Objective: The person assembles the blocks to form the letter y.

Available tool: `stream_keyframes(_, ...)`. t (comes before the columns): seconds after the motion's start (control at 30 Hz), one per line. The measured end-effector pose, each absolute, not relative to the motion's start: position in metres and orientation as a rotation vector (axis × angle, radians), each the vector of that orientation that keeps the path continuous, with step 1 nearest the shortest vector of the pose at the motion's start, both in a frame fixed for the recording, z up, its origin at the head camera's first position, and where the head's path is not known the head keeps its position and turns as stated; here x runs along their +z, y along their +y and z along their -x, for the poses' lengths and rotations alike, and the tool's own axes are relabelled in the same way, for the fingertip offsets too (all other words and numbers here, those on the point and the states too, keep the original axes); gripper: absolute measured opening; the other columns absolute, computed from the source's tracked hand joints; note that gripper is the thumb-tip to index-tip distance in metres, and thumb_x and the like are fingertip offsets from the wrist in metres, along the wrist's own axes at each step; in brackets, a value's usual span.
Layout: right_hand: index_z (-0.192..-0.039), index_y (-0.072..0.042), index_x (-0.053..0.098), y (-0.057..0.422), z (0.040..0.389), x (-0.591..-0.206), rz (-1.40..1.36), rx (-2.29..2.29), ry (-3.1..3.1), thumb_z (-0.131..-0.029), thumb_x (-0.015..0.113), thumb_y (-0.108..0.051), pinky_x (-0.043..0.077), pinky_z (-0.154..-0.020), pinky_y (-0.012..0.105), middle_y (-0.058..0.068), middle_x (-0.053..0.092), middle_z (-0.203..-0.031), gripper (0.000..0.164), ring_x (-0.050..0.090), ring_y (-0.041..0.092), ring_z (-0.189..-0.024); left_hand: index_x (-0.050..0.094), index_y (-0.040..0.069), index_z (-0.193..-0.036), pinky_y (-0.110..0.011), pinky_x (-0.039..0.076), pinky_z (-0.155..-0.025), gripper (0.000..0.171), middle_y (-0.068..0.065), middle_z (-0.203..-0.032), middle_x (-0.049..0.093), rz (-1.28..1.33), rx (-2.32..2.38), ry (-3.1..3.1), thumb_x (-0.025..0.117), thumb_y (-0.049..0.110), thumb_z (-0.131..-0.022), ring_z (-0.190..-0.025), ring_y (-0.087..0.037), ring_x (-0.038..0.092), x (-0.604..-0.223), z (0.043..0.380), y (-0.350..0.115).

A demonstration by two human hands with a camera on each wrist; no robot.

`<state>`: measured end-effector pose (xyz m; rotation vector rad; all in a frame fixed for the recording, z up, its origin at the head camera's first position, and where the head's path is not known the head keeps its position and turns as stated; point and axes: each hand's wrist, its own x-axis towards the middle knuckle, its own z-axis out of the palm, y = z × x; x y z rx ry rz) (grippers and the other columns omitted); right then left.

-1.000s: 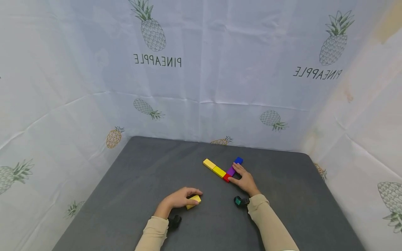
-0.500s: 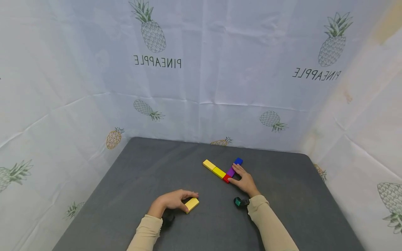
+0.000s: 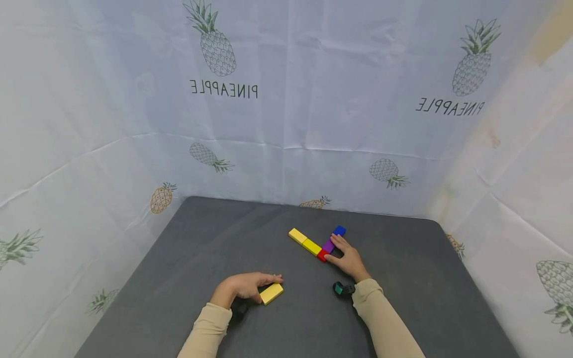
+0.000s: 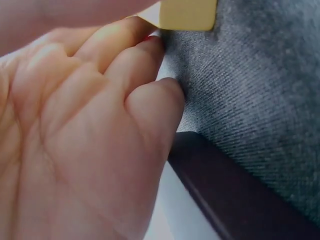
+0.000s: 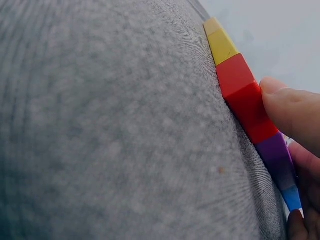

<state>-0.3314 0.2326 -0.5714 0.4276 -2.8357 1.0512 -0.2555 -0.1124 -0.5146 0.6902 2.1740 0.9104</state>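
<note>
Near the front middle of the table, my left hand (image 3: 243, 287) holds a pale yellow block (image 3: 271, 294) between thumb and fingers. The left wrist view shows only one end of that block (image 4: 189, 14). My right hand (image 3: 350, 259) reaches over a V-shaped row of blocks. Its thumb (image 5: 287, 102) touches the red block (image 5: 247, 97), and its other fingers lie along the purple block (image 5: 276, 155) near the blue one (image 3: 339, 230). The row's other arm is a yellow block (image 3: 312, 246) and a pale yellow one (image 3: 297, 236).
The dark grey table (image 3: 233, 238) ends at a white curtain (image 3: 286, 109) printed with pineapples, which also hangs on both sides. A black camera (image 3: 342, 289) sits on the right wrist, and another (image 3: 239, 311) is under the left one.
My left hand has drawn back a little to the left and toward me with the pale yellow block, which now shows more of its top. The right hand and the row have stayed put.
</note>
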Motion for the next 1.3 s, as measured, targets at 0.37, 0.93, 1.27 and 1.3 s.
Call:
stream_keyframes(0.37,-0.142,-0.008,0.044,0.233,0.328,-0.571,-0.428,1.049,-2.840,-0.081,0.070,-0.047,0.025,-0.111,0.058,0.008,0.036,-0.152,0.077,0.026,0.029,-0.143,0.056,0.020,-0.134,-0.044,0.040,-0.104,0.063,-0.001,-0.141,0.051,-0.741,0.906,2.358,0.079,0.011,-0.075,-0.131,-0.026,0.045,-0.521,0.248,-0.110)
stream_keyframes(0.93,-0.142,-0.009,0.045,0.233,0.330,-0.571,-0.423,1.038,-2.843,-0.081,0.070,-0.048,0.025,-0.111,0.059,0.007,0.036,-0.151,0.077,0.026,0.030,-0.143,0.045,0.000,-0.138,-0.038,0.045,-0.101,0.067,-0.018,-0.140,0.046,-0.738,1.549,2.172,0.076,0.009,-0.079,-0.129,-0.033,0.047,-0.524,0.256,-0.089)
stream_keyframes(1.27,-0.142,-0.010,0.045,0.233,0.332,-0.572,-0.419,1.039,-2.835,-0.080,0.070,-0.049,0.025,-0.111,0.059,0.006,0.036,-0.151,0.077,0.026,0.029,-0.143,0.039,-0.005,-0.141,-0.044,0.040,-0.104,0.069,-0.021,-0.145,0.042,-0.804,1.659,2.166,0.072,0.003,-0.081,-0.132,-0.035,0.043,-0.527,0.268,-0.066)
stream_keyframes(1.3,-0.142,-0.010,0.045,0.232,0.332,-0.571,-0.416,1.040,-2.839,-0.080,0.070,-0.048,0.025,-0.111,0.058,0.006,0.036,-0.151,0.077,0.026,0.029,-0.143,0.039,-0.005,-0.141,-0.045,0.040,-0.104,0.069,-0.021,-0.145,0.042,-0.801,1.649,2.171,0.072,0.002,-0.081,-0.132,-0.034,0.043,-0.529,0.270,-0.063)
